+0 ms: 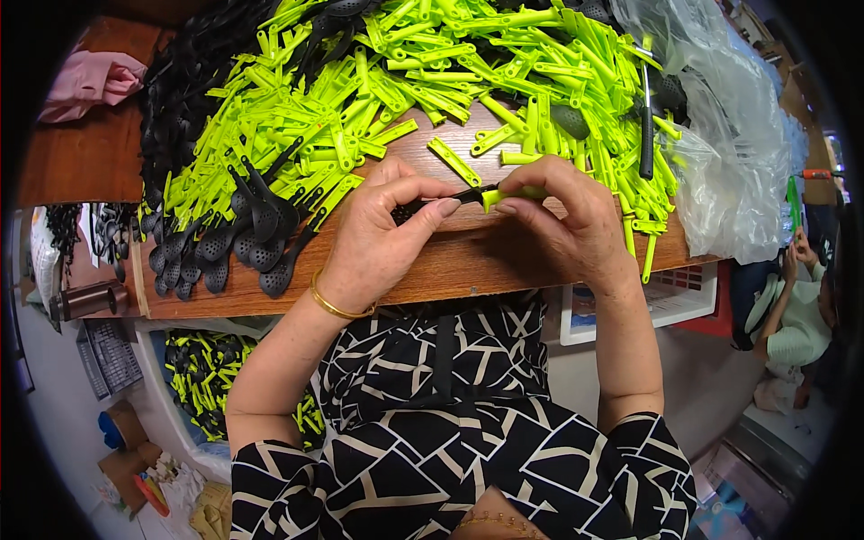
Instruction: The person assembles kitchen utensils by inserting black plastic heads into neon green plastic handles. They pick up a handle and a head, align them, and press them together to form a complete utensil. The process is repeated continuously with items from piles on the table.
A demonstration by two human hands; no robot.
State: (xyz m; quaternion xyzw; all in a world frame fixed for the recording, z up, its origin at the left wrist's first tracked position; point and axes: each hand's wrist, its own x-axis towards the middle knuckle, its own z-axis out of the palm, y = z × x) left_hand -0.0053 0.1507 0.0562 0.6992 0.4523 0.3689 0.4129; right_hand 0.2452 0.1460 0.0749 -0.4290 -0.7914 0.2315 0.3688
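Note:
Over the front part of the wooden table, my two hands meet at one small piece of work. My left hand (pixel 382 225) pinches a black perforated spoon head (pixel 470 194) by its stem, its bowl mostly hidden behind the fingers. Between the thumb and fingers of my right hand (pixel 580 216) is a lime-green handle (pixel 491 199), largely covered. Stem and handle end touch; how far one sits inside the other cannot be seen. Just beyond lies a loose green handle (pixel 454 162). Black spoons (pixel 261 243), some with green handles, lie in a cluster left of my left hand.
A big heap of green handles (pixel 297 108) spreads across the table (pixel 405 270). A tool with a black grip (pixel 646 144) lies at its right, beside clear plastic bags (pixel 729 171). Below left stands a crate of black-and-green pieces (pixel 202 378). Another person (pixel 796 315) works at far right.

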